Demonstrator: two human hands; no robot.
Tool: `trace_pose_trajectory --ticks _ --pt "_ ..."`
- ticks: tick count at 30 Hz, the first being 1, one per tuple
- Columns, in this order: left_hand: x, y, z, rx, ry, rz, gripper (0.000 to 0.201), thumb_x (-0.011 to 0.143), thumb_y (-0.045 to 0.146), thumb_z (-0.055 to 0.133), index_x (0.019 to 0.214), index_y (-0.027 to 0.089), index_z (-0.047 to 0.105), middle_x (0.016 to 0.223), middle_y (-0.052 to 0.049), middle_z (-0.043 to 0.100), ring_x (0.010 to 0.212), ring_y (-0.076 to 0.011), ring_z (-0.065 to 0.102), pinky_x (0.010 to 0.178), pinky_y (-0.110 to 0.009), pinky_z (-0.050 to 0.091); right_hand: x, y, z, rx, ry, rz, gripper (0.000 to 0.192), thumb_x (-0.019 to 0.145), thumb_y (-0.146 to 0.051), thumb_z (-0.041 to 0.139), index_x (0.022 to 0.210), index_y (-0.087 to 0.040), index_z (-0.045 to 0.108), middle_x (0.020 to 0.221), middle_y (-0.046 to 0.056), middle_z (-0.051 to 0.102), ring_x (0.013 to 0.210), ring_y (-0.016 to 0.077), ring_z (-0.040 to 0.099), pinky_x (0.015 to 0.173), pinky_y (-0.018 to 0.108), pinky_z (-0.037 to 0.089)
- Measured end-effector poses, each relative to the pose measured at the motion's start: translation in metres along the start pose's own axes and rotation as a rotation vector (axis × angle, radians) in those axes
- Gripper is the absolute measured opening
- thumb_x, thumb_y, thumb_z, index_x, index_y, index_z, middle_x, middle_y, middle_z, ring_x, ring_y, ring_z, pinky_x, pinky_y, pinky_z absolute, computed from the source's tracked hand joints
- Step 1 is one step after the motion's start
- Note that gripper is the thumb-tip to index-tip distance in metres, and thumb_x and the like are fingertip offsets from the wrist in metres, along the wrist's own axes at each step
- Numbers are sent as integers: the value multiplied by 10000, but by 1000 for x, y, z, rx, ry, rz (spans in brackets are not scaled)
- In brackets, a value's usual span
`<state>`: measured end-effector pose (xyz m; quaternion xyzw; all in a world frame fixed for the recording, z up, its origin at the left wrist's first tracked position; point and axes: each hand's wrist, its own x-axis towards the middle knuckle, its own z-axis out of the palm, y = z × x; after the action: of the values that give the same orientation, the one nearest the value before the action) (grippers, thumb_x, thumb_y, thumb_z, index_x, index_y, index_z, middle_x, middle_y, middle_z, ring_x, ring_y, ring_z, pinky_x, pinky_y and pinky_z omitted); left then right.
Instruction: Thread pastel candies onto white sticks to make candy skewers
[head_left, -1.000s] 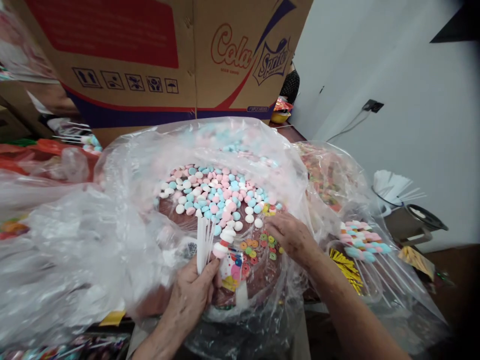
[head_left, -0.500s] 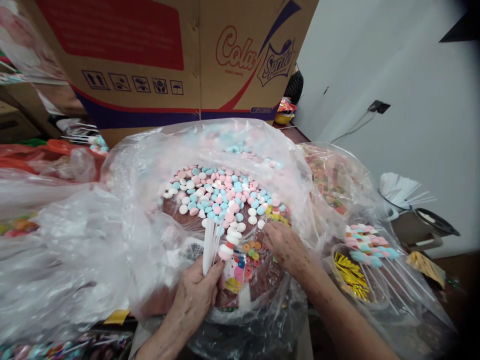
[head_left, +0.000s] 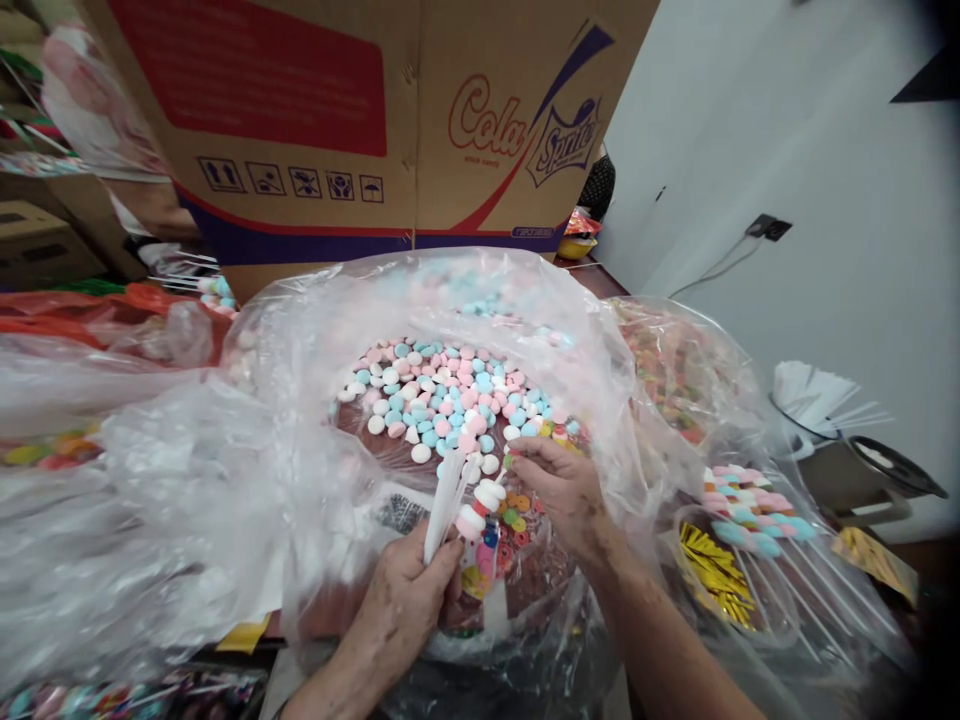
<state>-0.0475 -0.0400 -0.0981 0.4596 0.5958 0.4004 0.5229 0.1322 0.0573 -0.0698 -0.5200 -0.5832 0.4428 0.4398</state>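
My left hand (head_left: 416, 590) is closed round a bundle of white sticks (head_left: 444, 505). It also holds a candy skewer (head_left: 482, 508), threaded with white and pink pieces and a red one between them. My right hand (head_left: 562, 490) pinches a small green candy (head_left: 510, 461) close to the skewer's upper tip. Beyond both hands, pink, blue and white button-shaped candies (head_left: 442, 395) lie loose in a clear plastic bag (head_left: 360, 290). Small ring candies (head_left: 517, 515), orange, green and red, lie below my right hand. A coloured printed packet is partly hidden behind my left fingers.
A large cardboard box (head_left: 405, 130) stands behind the bag. To the right are finished candy skewers (head_left: 757, 505), gold twist ties (head_left: 716, 575), a grey jug (head_left: 855, 480) and white sticks (head_left: 817, 395). Crumpled plastic (head_left: 172, 500) covers the left. Another person's arm (head_left: 146, 205) shows far left.
My right hand has come away from the yellow ring candies and moved left to the skewer's tip, now with a green candy. The left hand, sticks and skewer have shifted slightly right.
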Motion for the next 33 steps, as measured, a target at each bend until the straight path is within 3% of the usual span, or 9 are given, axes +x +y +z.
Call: trace_pose_trajectory --ticks 7,12,23,28,33 --pt "1 -4 1 -10 47 34 285 865 434 548 715 204 625 495 24 579 436 -161 502 420 -244 356 -13 -10 10 -201 86 -239 157 832 -271 598 904 -215 726 872 34 705 812 182 649 752 300 515" --pt "0 -1 1 14 48 16 279 875 422 525 730 204 622 488 38 546 392 -137 415 394 -239 285 -20 -14 12 -291 62 -414 171 879 -229 557 920 -231 723 943 46 717 909 190 661 826 311 522" --pt "-3 3 0 -28 37 -6 280 848 421 556 671 211 606 474 30 555 402 -144 440 402 -240 304 -14 -8 6 -93 86 -136 168 817 -302 616 885 -207 736 878 34 726 810 189 679 747 314 560" --pt "-1 3 1 -22 37 -21 294 848 434 551 662 213 604 436 50 499 372 -135 388 390 -241 266 -18 -13 9 -153 33 -263 152 835 -263 597 857 -215 740 869 24 746 813 178 689 743 284 550" --pt "-2 8 0 -4 54 27 289 832 423 541 644 212 599 450 35 517 409 -150 422 426 -247 295 -28 -7 14 -252 26 -410 235 908 -200 520 976 -230 742 972 37 762 903 180 703 836 301 563"
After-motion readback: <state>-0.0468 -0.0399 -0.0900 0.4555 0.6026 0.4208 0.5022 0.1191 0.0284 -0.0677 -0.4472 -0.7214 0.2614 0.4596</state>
